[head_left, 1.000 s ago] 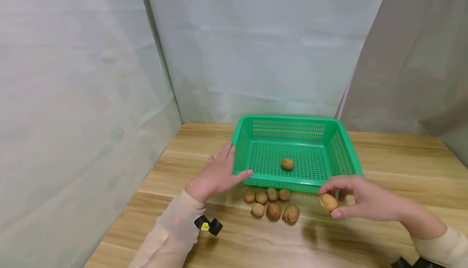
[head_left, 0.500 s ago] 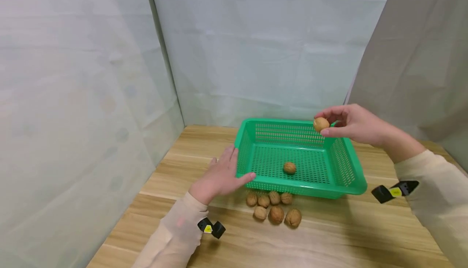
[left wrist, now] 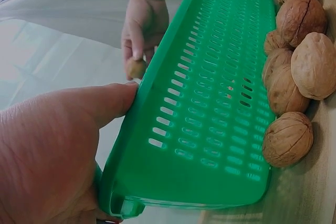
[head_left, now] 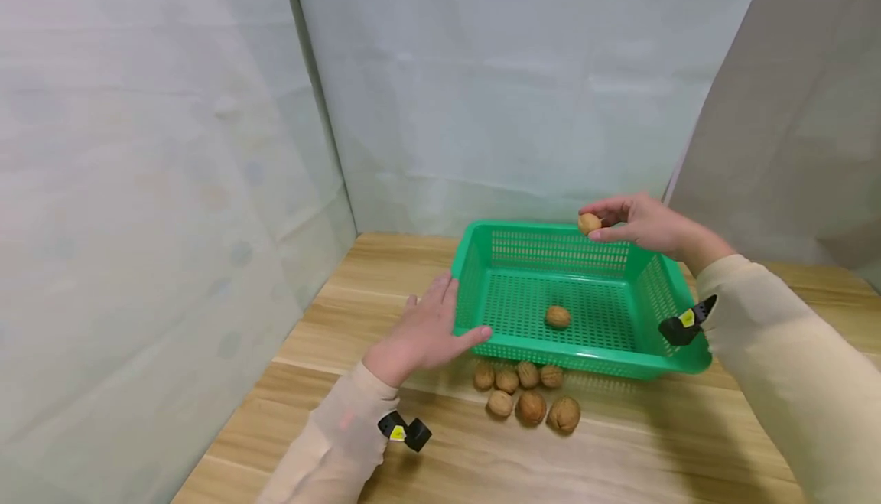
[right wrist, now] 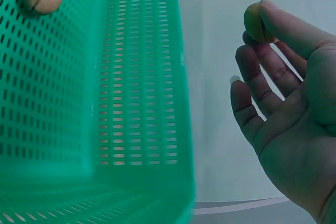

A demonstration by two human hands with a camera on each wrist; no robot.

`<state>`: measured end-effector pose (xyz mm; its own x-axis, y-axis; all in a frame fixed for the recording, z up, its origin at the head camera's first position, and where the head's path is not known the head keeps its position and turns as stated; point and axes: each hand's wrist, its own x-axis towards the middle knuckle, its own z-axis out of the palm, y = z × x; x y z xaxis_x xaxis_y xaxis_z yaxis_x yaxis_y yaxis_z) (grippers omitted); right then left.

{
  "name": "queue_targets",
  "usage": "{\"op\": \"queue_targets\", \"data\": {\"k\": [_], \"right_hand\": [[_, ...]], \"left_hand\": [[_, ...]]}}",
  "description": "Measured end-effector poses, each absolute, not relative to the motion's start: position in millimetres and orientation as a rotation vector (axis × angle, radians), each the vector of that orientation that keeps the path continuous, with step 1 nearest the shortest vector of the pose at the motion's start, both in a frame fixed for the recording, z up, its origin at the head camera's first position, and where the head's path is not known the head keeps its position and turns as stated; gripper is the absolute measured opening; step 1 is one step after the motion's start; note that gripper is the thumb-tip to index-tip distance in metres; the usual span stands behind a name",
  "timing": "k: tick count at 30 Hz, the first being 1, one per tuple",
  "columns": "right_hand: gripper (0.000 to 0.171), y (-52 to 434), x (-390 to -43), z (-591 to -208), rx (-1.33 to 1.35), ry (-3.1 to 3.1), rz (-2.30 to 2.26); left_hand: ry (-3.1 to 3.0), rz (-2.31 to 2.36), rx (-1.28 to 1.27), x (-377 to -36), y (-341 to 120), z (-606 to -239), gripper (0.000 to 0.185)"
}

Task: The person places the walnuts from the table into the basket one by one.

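Note:
My right hand (head_left: pixel 647 222) pinches a light brown walnut (head_left: pixel 589 223) between thumb and fingertips, raised above the far rim of the green plastic basket (head_left: pixel 599 355). The right wrist view also shows this walnut (right wrist: pixel 254 22) at the fingertips. My left hand (head_left: pixel 423 332) rests against the basket's near left corner. Its fingers lie straight along the left side, and its thumb (left wrist: pixel 113 100) touches the front rim. One walnut (head_left: pixel 558 317) lies on the basket floor. Several walnuts (head_left: pixel 531 408) sit in two rough rows on the table before the basket.
The wooden table (head_left: pixel 330 359) carries the basket towards its far edge. A pale cloth wall (head_left: pixel 509 91) stands behind it, and another cloth (head_left: pixel 138 221) hangs on the left. Each wrist wears a small black camera.
My right hand lifted the walnut from beside the front of the basket, up and away to above the far rim, then slightly left. My left hand stays at the basket corner.

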<state>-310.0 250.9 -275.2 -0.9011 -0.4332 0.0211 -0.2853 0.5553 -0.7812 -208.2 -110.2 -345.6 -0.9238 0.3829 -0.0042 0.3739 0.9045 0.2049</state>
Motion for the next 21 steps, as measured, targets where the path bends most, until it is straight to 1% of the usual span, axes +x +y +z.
{"op": "queue_targets", "data": {"k": [5,9,15,21], "right_hand": [[0.053,245,-315,-288,-0.630,2.592,-1.220],[0.054,244,-318,-306,-0.664,2.586,-1.189],[0.055,243,-317,-334,-0.610,2.535,-1.159],[0.054,236,-319,-342,-0.645,2.449,-1.166]], "left_hand": [[3.027,0.303,0.584,-206,-113,-344,0.111],[3.026,0.301,0.582,-203,-115,-345,0.108],[3.017,0.323,0.588,-199,-120,-345,0.108],[3.037,0.319,0.578,-200,-127,-347,0.108]]}}
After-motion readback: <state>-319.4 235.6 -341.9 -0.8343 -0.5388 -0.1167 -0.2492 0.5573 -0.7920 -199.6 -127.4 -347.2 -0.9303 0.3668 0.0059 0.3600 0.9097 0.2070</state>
